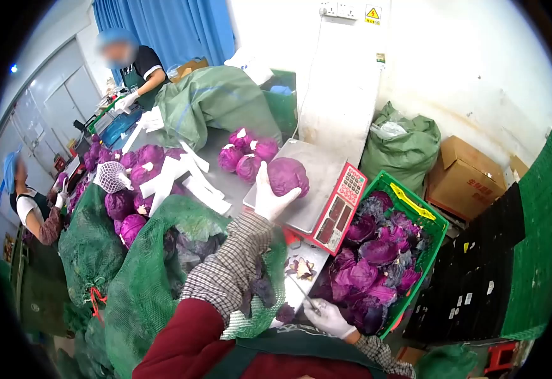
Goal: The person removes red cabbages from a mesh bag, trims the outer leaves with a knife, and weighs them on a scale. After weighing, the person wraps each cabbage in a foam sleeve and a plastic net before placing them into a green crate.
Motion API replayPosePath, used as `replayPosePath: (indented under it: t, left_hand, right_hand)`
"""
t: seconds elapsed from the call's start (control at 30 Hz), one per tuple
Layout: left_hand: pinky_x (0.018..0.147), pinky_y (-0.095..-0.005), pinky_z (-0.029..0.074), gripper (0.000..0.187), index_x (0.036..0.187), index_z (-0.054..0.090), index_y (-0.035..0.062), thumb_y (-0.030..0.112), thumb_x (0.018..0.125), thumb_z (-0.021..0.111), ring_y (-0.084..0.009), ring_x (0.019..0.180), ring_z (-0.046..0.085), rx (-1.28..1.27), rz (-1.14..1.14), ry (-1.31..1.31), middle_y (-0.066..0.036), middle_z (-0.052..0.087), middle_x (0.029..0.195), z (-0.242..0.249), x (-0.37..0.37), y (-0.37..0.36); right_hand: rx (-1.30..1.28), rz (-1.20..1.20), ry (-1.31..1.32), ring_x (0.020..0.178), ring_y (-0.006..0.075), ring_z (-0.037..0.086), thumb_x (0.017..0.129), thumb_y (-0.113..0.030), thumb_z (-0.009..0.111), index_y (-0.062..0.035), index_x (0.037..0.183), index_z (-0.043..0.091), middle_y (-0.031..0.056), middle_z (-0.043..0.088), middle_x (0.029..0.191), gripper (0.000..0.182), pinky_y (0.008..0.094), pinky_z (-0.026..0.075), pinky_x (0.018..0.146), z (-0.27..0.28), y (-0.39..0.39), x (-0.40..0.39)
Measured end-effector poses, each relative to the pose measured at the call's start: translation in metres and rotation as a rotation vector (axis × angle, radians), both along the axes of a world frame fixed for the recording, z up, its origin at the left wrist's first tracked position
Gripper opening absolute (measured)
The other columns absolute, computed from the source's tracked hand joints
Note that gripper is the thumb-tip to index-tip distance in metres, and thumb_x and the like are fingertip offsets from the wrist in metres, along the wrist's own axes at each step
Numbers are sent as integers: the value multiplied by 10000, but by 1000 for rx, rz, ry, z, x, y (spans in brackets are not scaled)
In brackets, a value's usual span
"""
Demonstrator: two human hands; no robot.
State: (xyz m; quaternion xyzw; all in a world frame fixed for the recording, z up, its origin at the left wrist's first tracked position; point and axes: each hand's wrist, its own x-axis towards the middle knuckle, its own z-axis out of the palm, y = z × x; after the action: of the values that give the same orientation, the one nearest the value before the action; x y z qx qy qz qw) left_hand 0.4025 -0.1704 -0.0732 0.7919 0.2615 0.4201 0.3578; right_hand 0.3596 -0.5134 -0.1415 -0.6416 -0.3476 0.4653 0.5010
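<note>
My left hand (272, 197), in a white glove, is wrapped round a trimmed red cabbage (288, 177) over the metal plate of a weighing scale (314, 156). Lower down, close to my body, my gloved right hand (330, 318) grips a knife (302, 292), its thin blade pointing up and left. Cut cabbage scraps (301, 268) lie on the table beyond the blade. Several more red cabbages (248, 168) are grouped just left of the scale plate. The scale's red keypad panel (339, 211) faces right of my left hand.
A green crate (437, 235) of purple outer leaves stands right of the scale. Left of my arm sits an open green mesh sack (143, 278). White paper strips (203, 189) and piled cabbages (119, 205) cover the left side. Two co-workers (143, 69) stand across and left.
</note>
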Motion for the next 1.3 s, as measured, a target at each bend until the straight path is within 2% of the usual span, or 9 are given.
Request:
replayPosePath:
  t: [0.2, 0.43, 0.63, 0.83, 0.97, 1.03, 1.17, 1.23, 1.3]
  left_hand:
    - [1129, -381, 205, 1136, 1454, 83, -5, 254, 653, 845, -289, 1374, 228, -109, -205, 109, -214, 213, 1469, 47, -34, 17]
    - [1118, -402, 239, 1139, 1444, 108, -24, 324, 648, 844, -324, 1366, 243, 52, -252, 107, -231, 195, 1468, 78, -61, 23]
    - [1135, -413, 185, 1190, 1442, 136, -25, 404, 593, 852, -349, 1387, 182, 249, -196, 289, -251, 190, 1474, 80, -59, 22]
    - [1128, -447, 187, 1236, 1448, 155, 10, 439, 528, 862, -402, 1373, 167, 450, -310, 302, -280, 158, 1470, 74, -36, -3]
    - [1087, -471, 277, 1201, 1448, 195, 72, 412, 507, 860, -448, 1341, 212, 544, -195, 572, -282, 185, 1454, 75, -35, -13]
    - [1073, -483, 304, 1168, 1449, 200, 93, 414, 526, 839, -465, 1326, 233, 589, -216, 471, -286, 188, 1450, 54, -31, 8]
    - [1084, -461, 299, 1112, 1443, 210, 64, 395, 565, 808, -435, 1303, 306, -14, -60, 222, -296, 240, 1420, 38, -28, 33]
    - [1055, -465, 337, 1040, 1404, 238, -23, 414, 638, 789, -366, 1297, 352, -513, -174, -248, -255, 348, 1384, 28, -42, 50]
    - [1004, -540, 362, 911, 1401, 285, 72, 418, 700, 753, -346, 1291, 361, -1032, -523, -705, -192, 345, 1405, 15, -61, 76]
  right_hand:
    - [184, 127, -651, 1167, 315, 518, 886, -255, 492, -86, 1261, 512, 169, 455, 1356, 412, 367, 410, 989, -18, 78, 10]
    - [14, -145, -1176, 1139, 319, 551, 835, -232, 521, -124, 1306, 469, 165, 396, 1404, 487, 416, 541, 750, -36, 20, 59]
    - [-51, -581, -713, 1063, 289, 593, 862, -73, 574, -9, 1221, 538, 177, 591, 1178, 366, 342, 460, 927, -24, -79, 82]
    - [150, -482, 28, 527, 31, 485, 902, -27, 540, -27, 1192, 533, 21, 655, 944, 290, 183, 403, 467, 13, -28, 23]
    - [-95, -19, 170, 600, 122, 584, 986, -157, 413, -8, 1338, 338, 151, 616, 1108, 390, 256, 492, 565, 16, -10, 8]
    - [17, -99, 296, 845, 94, 602, 919, -153, 561, 7, 1217, 489, 74, 654, 1034, 346, 233, 489, 681, -17, -12, 0]
    - [233, 144, -506, 750, 133, 610, 948, -132, 462, 45, 1227, 434, 145, 675, 910, 332, 265, 492, 724, -7, 0, -11]
    - [220, 151, 217, 833, 170, 619, 949, -151, 468, 53, 1217, 456, 165, 665, 951, 338, 281, 483, 787, -27, -2, -4]
    - [156, 200, 185, 824, 163, 613, 936, -141, 485, 28, 1196, 482, 149, 656, 948, 310, 278, 478, 768, -21, 9, -2]
